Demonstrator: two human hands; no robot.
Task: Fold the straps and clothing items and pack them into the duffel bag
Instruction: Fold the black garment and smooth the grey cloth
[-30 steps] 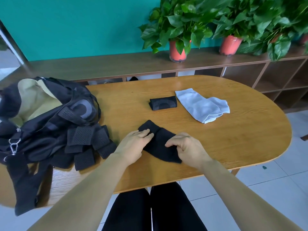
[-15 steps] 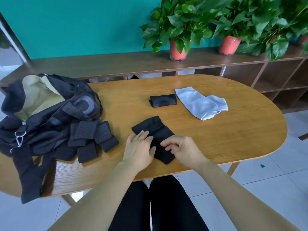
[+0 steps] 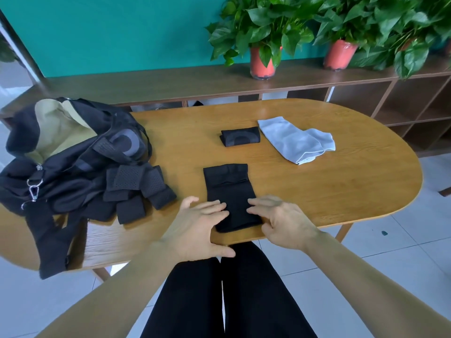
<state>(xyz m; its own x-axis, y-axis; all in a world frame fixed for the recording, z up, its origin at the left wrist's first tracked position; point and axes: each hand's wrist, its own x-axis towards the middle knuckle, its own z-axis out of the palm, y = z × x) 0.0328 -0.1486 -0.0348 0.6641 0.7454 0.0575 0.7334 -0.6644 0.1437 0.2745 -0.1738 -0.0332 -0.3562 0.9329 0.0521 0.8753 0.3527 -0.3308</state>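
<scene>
Cloth [image 3: 229, 191] black, folded flat | left fingers [image 3: 214, 206], right fingers [image 3: 261, 204]: straight, resting on it

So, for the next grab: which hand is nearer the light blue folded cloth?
Right. The right hand sits in front of the light blue folded cloth; the left hand is farther left, across the black folded fabric.

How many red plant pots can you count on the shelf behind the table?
2 plainly show: the left red pot behind the middle of the table, the right red pot beside it. A reddish patch among the far-right leaves may be a third, mostly hidden.
</scene>
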